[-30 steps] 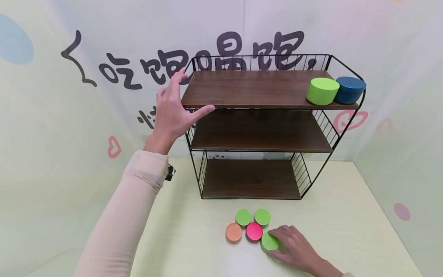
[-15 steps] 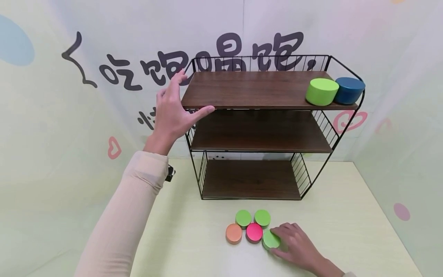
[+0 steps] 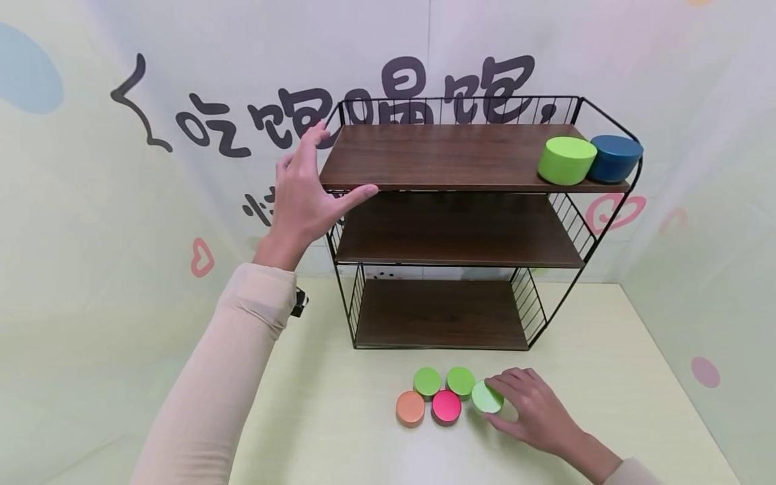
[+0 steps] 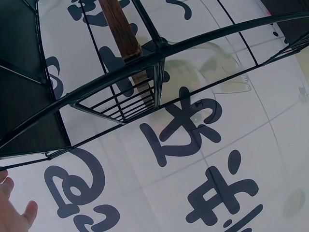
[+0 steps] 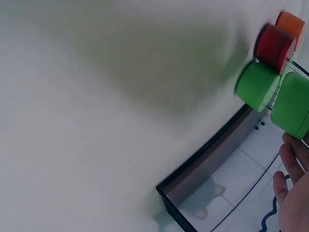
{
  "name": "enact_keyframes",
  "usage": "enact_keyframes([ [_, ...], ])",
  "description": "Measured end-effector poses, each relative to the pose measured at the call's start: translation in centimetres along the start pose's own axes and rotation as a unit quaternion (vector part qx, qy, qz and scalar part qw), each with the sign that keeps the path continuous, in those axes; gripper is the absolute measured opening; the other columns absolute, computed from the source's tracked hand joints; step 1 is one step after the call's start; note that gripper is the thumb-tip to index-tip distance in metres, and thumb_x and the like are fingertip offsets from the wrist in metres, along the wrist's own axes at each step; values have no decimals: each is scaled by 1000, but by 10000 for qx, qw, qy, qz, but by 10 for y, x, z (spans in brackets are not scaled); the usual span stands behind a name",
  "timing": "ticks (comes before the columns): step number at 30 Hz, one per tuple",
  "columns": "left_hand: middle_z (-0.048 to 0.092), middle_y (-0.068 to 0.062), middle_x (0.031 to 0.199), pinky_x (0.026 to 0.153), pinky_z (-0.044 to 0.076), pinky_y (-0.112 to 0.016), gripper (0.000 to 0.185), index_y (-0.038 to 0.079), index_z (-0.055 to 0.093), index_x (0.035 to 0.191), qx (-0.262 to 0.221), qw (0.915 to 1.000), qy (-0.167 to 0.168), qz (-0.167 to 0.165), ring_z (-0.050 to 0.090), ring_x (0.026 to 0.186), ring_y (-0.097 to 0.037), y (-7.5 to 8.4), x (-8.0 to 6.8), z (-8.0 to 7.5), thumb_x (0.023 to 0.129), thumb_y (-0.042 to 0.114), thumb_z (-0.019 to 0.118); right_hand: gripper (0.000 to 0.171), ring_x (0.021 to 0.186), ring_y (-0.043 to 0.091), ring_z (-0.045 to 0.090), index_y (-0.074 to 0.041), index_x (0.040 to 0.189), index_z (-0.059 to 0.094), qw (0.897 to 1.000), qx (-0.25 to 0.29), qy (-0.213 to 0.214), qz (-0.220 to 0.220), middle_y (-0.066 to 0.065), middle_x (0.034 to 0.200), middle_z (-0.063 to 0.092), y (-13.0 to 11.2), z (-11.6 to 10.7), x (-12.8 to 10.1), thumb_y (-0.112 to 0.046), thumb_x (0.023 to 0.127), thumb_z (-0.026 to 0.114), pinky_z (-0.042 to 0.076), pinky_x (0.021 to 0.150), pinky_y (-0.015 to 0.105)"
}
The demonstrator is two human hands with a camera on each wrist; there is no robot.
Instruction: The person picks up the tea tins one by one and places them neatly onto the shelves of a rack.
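In the head view my left hand [image 3: 300,192] is at the left front corner of the shelf rack [image 3: 451,185]. Its thumb extends along the top board's front edge, and its fingers point upward beside the wire side. My right hand [image 3: 533,411] pinches a round green tin [image 3: 487,397] between thumb and fingers. In the right wrist view this green tin [image 5: 291,104] appears raised off the table. Beside it stand an orange tin [image 3: 410,409], a pink-red tin [image 3: 446,407] and two green tins, one left [image 3: 427,382] and one right [image 3: 461,382].
On the top board's right end sit a lime green tin [image 3: 566,162] and a blue tin [image 3: 615,159], side by side. The rack has three dark wooden boards and black wire sides. It stands on a pale table [image 3: 327,411] before a printed cloth backdrop [image 3: 182,188].
My right hand has moved the green tin up and to the right in the head view, away from the pink-red tin. The left hand stays at the rack's corner.
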State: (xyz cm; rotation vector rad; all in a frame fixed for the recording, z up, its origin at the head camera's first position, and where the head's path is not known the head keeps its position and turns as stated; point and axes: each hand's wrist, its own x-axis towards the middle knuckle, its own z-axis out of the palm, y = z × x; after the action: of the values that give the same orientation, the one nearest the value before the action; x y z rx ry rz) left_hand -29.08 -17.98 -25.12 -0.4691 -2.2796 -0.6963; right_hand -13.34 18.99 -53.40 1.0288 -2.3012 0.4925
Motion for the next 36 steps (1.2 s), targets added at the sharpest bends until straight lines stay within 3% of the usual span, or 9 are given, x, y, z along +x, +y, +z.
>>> enact_keyframes([
  [6, 38, -2, 156, 114, 21, -38, 105, 7, 35, 151, -11, 10000, 47, 35, 38, 140, -9, 0, 0, 0, 73, 63, 79, 47, 91, 20, 63, -5, 105, 74, 9999, 4, -8, -115, 2, 96, 72, 8, -17, 14, -48, 87, 71, 50, 76, 37],
  [10, 38, -1, 156, 114, 22, -38, 105, 7, 36, 150, 2, 10000, 67, 64, 39, 140, -10, -1, 0, 1, 73, 63, 79, 50, 89, 22, 63, -3, 104, 74, 9994, 39, 226, -275, 4, 95, 72, 11, -24, 21, -51, 93, 62, 49, 76, 37],
  [17, 40, -2, 155, 114, 22, -39, 107, 8, 34, 152, -22, 10000, 30, 26, 39, 139, -10, -1, 1, 0, 73, 63, 79, 51, 87, 24, 64, -2, 104, 74, 9948, -85, 777, -647, 6, 96, 72, 13, -34, 40, -49, 96, 58, 48, 71, 39],
  [36, 36, 0, 158, 115, 20, -40, 107, 9, 32, 153, 21, 10000, -85, -20, 36, 141, -11, 0, 0, -2, 74, 64, 77, 58, 91, 37, 66, 4, 110, 73, 9810, -787, 1330, -1175, 18, 102, 72, 31, -94, 114, -51, 98, 56, 54, 69, 48],
])
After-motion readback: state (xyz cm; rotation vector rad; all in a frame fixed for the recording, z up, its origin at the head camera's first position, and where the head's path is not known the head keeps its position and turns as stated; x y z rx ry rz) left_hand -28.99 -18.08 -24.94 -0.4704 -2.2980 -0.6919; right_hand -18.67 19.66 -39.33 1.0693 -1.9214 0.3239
